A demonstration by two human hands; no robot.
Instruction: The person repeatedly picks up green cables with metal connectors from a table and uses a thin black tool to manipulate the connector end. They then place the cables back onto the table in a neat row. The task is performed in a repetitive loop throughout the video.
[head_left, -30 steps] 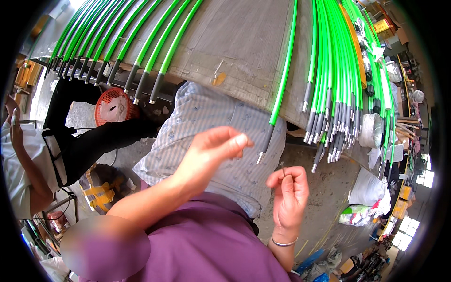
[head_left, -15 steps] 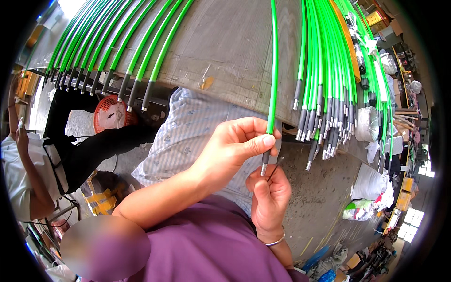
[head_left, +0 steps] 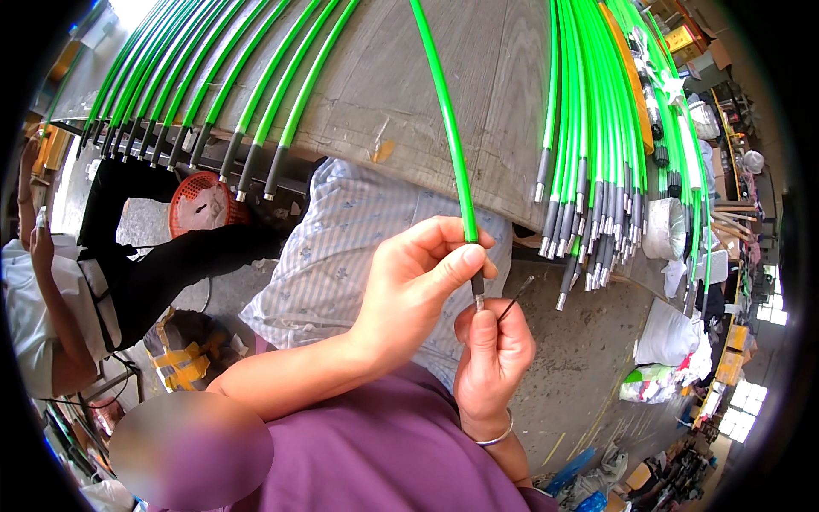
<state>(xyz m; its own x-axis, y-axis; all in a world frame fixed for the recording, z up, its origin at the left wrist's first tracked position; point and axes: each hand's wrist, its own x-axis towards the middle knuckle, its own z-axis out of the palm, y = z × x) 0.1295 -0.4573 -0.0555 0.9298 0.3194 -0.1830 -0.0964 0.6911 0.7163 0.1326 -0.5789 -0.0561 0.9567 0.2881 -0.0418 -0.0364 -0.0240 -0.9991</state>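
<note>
My left hand [head_left: 411, 282] pinches a single green cable [head_left: 444, 128] just above its dark metal end, thumb and forefinger closed around it. Directly below, my right hand [head_left: 492, 354] holds a thin dark wire [head_left: 514, 298] that pokes up and to the right beside the cable's tip. The green cable runs up across a grey table [head_left: 486, 102] that slopes away from me. A bangle sits on my right wrist.
A bundle of several green cables [head_left: 589, 145] with grey metal ends hangs off the table at right; another row [head_left: 196, 94] lies at left. An orange-red basket [head_left: 200, 203] and a seated person [head_left: 51, 316] are at left. Bags and boxes [head_left: 665, 375] crowd the floor at right.
My left hand reached up and took hold of the single green cable near its end. My right hand rose beneath it with the thin wire, and the cable swung left.
</note>
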